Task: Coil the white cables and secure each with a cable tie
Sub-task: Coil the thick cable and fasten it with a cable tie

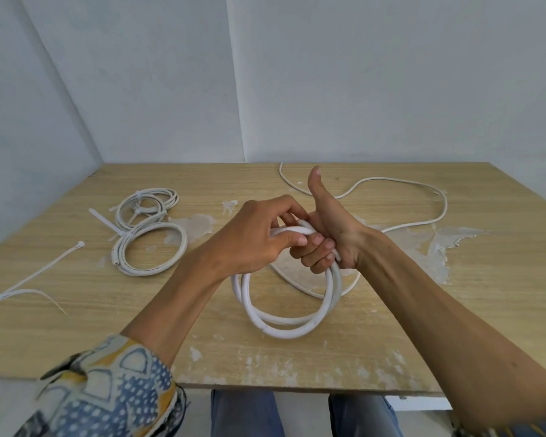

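Note:
A thick white cable coil hangs over the middle of the wooden table. My right hand grips its top with curled fingers, thumb pointing up. My left hand pinches the same coil at the top, right beside the right fingers. A thin white cable lies loose and winding across the table's far right. At the left lie a thick tied coil and a thinner tied coil. Two loose white cable ties rest near the left edge.
Pale walls meet in a corner behind the table. The tabletop has chipped, whitish patches at centre and right. My knees in blue trousers show under the near edge.

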